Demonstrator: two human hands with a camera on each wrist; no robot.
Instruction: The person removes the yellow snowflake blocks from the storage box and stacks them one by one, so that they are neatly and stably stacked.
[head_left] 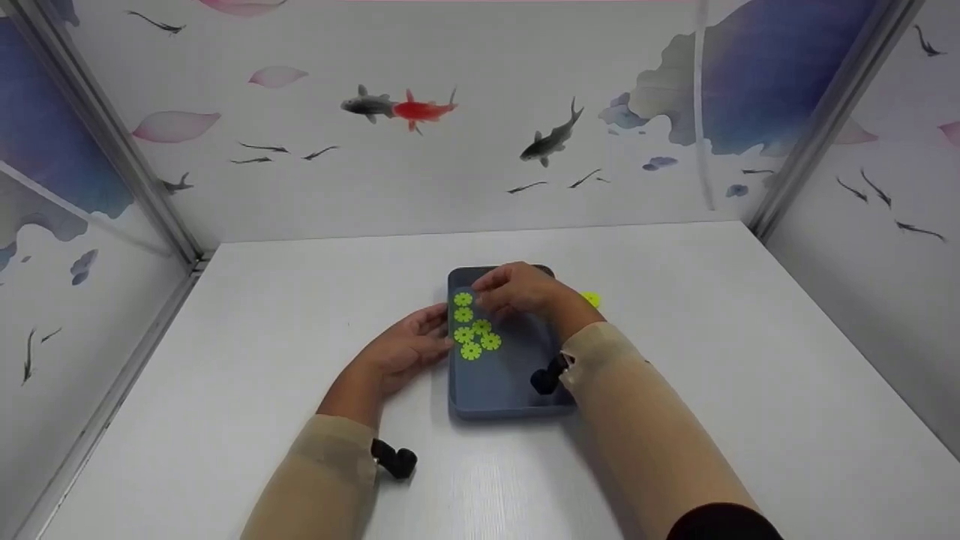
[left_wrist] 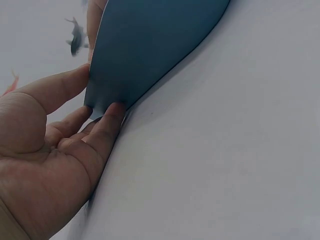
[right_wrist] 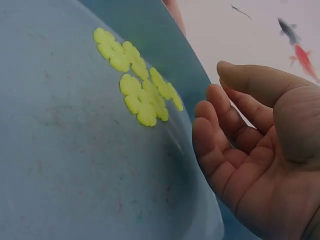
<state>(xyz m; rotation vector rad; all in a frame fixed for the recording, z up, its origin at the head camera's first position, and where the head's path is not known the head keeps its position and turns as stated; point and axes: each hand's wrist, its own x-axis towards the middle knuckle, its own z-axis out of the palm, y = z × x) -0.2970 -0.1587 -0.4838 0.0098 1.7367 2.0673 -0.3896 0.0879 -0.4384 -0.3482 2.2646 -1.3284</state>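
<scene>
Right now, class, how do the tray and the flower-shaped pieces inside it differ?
The tray is blue-grey; the pieces are yellow-green. The tray is far larger than any piece. The tray has raised walls, while the pieces look flat. Both have rounded edges.

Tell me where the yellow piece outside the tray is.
In the head view, the yellow piece lies on the white table, right of the tray and next to the wrist of the right hand.

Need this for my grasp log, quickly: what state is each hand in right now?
Left hand: open, fingers against the side of the tray.
Right hand: open, fingers relaxed over the tray, nothing visibly held.
</scene>
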